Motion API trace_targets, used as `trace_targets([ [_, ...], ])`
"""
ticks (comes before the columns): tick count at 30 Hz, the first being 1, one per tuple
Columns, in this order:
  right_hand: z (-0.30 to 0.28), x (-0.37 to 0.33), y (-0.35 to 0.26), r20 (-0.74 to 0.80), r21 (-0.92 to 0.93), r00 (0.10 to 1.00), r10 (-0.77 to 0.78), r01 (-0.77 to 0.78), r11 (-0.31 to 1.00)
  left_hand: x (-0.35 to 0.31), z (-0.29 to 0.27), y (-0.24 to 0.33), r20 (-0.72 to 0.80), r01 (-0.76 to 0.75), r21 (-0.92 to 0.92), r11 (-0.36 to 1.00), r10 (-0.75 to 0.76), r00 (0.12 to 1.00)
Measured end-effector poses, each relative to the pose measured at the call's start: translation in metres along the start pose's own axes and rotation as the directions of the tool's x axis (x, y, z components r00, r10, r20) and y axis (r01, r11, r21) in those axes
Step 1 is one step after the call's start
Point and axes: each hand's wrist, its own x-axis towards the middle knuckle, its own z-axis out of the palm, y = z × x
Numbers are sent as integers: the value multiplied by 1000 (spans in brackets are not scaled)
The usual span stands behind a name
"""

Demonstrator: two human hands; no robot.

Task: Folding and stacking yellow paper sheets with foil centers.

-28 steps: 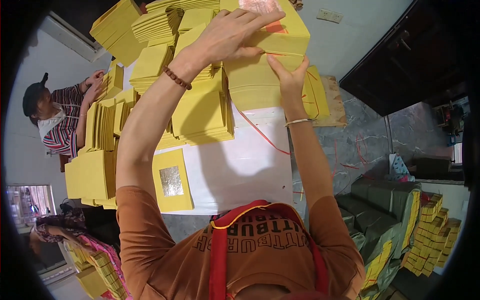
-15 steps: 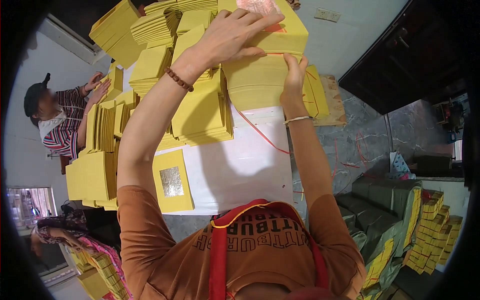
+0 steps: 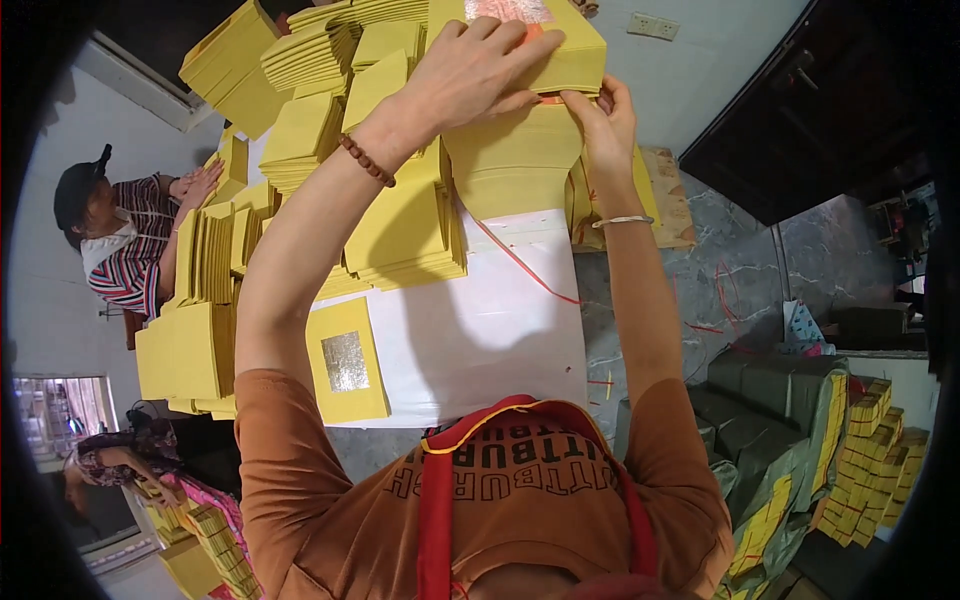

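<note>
My left hand (image 3: 475,75) lies with fingers stretched over the top of a tall stack of yellow paper (image 3: 575,50), near a foil patch with a reddish tint. At the stack's right front corner, my right hand (image 3: 608,125) is closed, thumb against a narrow red strap (image 3: 552,99) that crosses the front. Its fingertips are partly hidden behind the corner. Below the strap, the stack's layered front (image 3: 515,160) drops toward the white tabletop (image 3: 490,330). One loose yellow sheet with a silver foil square (image 3: 346,361) lies near my left elbow.
Several yellow paper stacks (image 3: 400,230) crowd the table's left and back. A loose red strap (image 3: 525,265) trails to the table's right edge. Across the table sits a person in a striped top (image 3: 135,235); another (image 3: 120,460) is at lower left. Wrapped bundles (image 3: 770,400) stand at right.
My right hand has moved up from the stack's side to its corner and closed there by the red strap. My left hand has shifted slightly left on top.
</note>
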Motion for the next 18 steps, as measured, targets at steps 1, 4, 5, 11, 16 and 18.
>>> trace_targets([
  [1,-1,1,-1,-1,1,1000,0,0,1000,0,0,1,-33,-30,0,1000,30,999],
  [4,0,2,-12,-13,-169,996,-93,89,982,1,1,4,-56,-38,17,999,39,998],
  [5,0,2,-15,0,-218,995,-104,101,971,0,2,4,-54,-38,17,999,39,998],
  [11,-7,5,-17,124,-30,992,-27,31,999,2,19,-12,-260,-244,143,959,274,926],
  [16,-10,-12,-15,161,-62,987,21,-12,998,3,2,-13,-70,-276,-38,960,273,959],
  [18,-9,-20,-10,323,91,946,-18,-12,996,4,0,-17,-53,-266,-69,962,263,963],
])
